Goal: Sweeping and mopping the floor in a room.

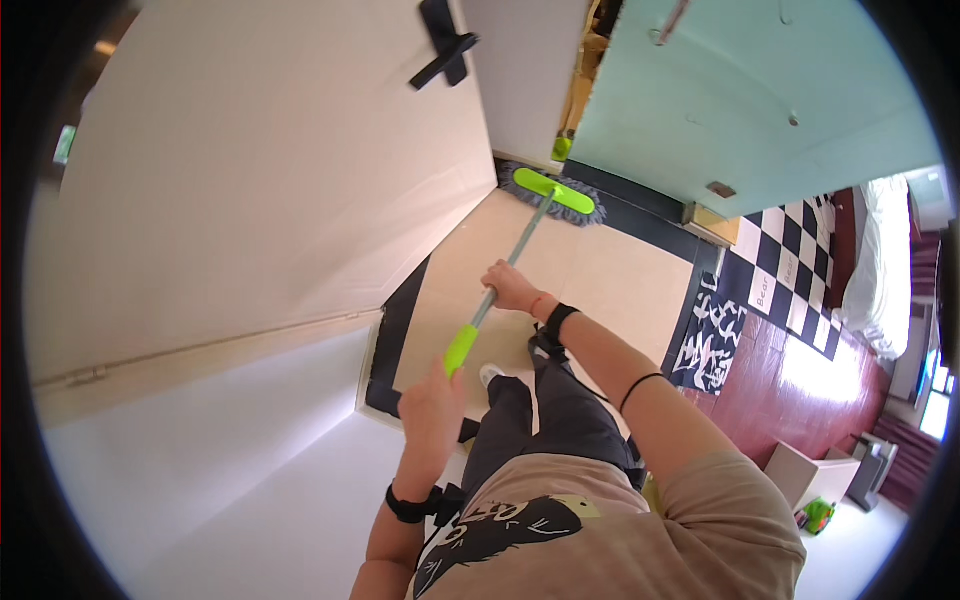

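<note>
I hold a flat dust mop by its pole. My left hand is closed around the lime-green grip at the pole's near end. Farther along, my right hand wraps the grey-green metal pole. The mop head has a lime-green plate over a shaggy grey fringe. It lies on the dark floor border at the far edge of the beige floor, close to the corner by the white door.
A black lever handle sticks out from the white door. The pale green door stands at the right, a wooden block by its lower edge. A patterned mat lies on the red-brown floor beyond. A white cabinet stands lower right.
</note>
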{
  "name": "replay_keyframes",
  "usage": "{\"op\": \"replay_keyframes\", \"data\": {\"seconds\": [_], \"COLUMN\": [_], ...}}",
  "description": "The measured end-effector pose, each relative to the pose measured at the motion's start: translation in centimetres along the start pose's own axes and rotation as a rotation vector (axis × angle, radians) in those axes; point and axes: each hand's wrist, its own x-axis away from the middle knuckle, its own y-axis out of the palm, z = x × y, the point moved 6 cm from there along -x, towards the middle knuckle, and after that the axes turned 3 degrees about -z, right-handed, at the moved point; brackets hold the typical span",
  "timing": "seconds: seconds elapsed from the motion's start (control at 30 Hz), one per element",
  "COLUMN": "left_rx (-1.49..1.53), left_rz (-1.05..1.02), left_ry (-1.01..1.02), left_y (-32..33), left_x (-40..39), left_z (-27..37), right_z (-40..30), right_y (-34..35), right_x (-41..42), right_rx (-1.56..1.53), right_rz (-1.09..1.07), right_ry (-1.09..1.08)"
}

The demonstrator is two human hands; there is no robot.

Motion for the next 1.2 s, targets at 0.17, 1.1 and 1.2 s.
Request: {"op": "replay_keyframes", "data": {"seconds": [0.17, 1.1, 1.2], "left_rx": [0.049, -0.212, -0.157], "left_rz": [-0.052, -0.389, -0.436], "left_ry": [0.112, 0.479, 0.395], "left_y": [-3.0, -6.4, -9.0], "left_x": [-4.1, -11.6, -12.7], "left_z": [3.2, 16.6, 17.2], "right_z": [2.6, 6.7, 4.5], "right_y": [-3.9, -10.0, -11.3], "right_x": [-0.1, 11.3, 9.8], "right_rx": [-0.115, -0.248, -0.313], "right_rz": [0.135, 0.172, 0.213], "right_ry": [0.125, 0.562, 0.549]}}
